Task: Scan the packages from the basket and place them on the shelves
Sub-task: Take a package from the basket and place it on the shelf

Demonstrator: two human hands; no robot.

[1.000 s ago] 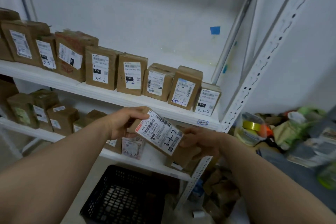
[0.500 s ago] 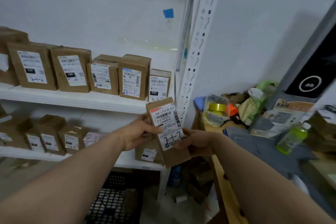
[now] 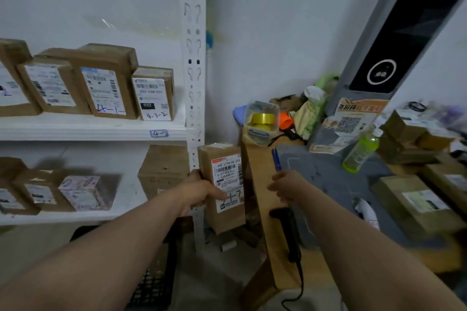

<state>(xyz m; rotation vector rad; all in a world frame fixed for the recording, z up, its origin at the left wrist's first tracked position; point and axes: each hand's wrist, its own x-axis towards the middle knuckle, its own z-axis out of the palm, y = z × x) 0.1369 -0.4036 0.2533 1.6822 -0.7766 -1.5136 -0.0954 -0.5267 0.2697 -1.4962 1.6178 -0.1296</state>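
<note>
— What colours has the package [image 3: 228, 221] you hold?
— In my left hand [image 3: 199, 192] it is brown cardboard. Its label [image 3: 227, 179] is white, with black barcode lines and a red strip on top.
— And the table [image 3: 257, 166]?
— Wood brown, with a grey mat [image 3: 333, 184]. Near its left edge a black scanner [image 3: 288, 230], at the far edge a yellow tape roll [image 3: 261, 118], and a light green bottle [image 3: 360, 153].
— The shelves [image 3: 88, 129]?
— White.
</note>
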